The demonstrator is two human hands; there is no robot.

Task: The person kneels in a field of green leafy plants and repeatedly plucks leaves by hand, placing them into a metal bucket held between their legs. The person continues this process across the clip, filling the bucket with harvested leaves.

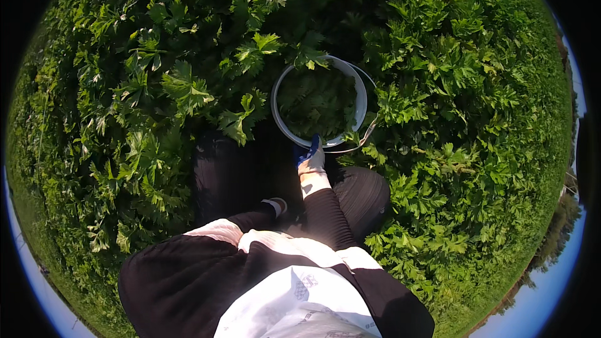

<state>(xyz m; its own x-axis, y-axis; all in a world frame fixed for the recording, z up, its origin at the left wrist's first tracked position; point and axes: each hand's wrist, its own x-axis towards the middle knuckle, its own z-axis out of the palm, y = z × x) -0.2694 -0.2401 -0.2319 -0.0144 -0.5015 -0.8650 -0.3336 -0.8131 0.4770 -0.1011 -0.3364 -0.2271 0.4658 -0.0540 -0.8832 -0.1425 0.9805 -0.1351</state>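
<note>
A white plastic bucket (pixel 360 103) stands among the plants before me, a little right of centre. Cut or loose green leaves (pixel 317 103) lie inside it, mostly in shade. My right hand (pixel 311 157), in a white and blue work glove, grips the near rim, with one blue-coated digit over the edge. The bucket's wire bail (pixel 370 132) hangs down on the right side. Between my knees, only the wrist end of my left hand (pixel 280 205) shows, with a pale cuff. Deep shadow hides its fingers, so I cannot tell what they touch.
Dense celery-like plants (pixel 188 87) surround the bucket on all sides. My dark-clad left knee (pixel 216 164) and right knee (pixel 361 197) flank the near side of the bucket. A white apron or bag (pixel 296 300) covers my front. Trees (pixel 556 234) edge the field at far right.
</note>
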